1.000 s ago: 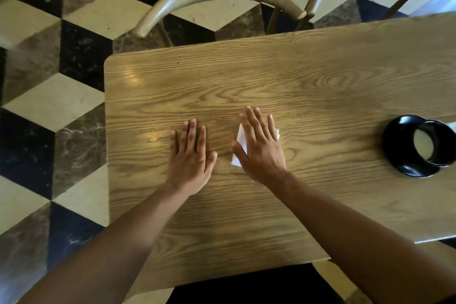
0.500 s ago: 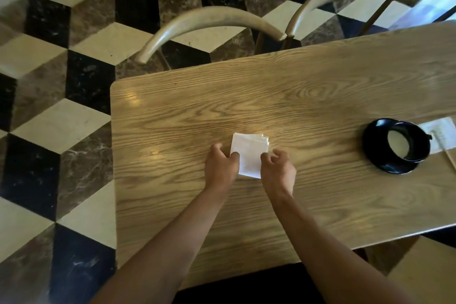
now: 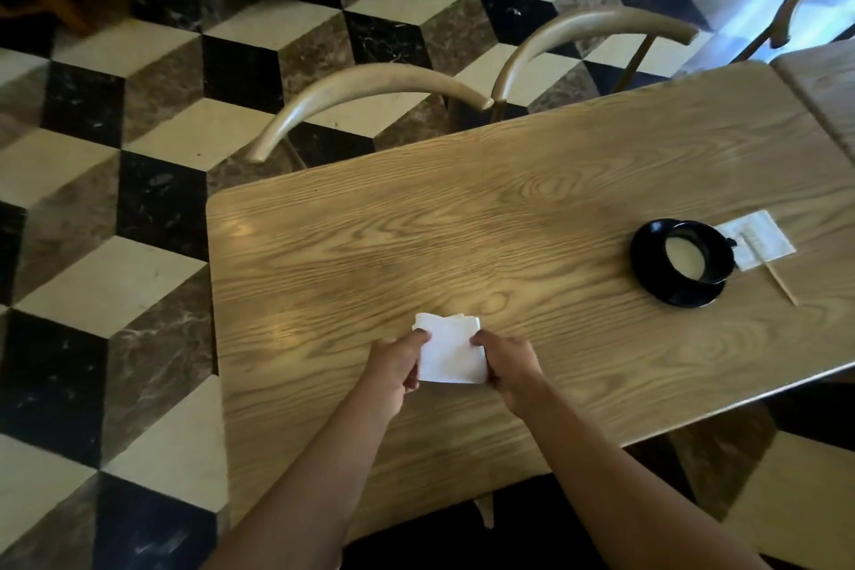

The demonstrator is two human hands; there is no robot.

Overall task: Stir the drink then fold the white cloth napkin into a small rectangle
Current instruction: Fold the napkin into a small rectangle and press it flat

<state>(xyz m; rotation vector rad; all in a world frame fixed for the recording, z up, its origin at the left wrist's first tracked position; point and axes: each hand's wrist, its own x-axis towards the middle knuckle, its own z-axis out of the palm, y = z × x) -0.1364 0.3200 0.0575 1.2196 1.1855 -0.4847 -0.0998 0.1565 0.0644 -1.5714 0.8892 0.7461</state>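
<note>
The white cloth napkin (image 3: 449, 349), folded into a small rectangle, lies on the wooden table (image 3: 509, 236) near its front left part. My left hand (image 3: 395, 368) pinches the napkin's left edge and my right hand (image 3: 506, 366) pinches its right edge, fingers curled. To the right stands a black cup (image 3: 694, 257) of pale drink on a black saucer (image 3: 666, 287). A thin wooden stirrer (image 3: 777, 278) lies beside it on the table.
A flat white paper packet (image 3: 758, 241) lies just right of the cup. Two curved wooden chair backs (image 3: 370, 93) stand along the table's far side. A second table (image 3: 828, 93) adjoins at the right. Checkered floor surrounds the table.
A second ago both hands lay flat, the right one pressing the napkin. They then curled and took the napkin by its side edges. The view has tilted up and back.
</note>
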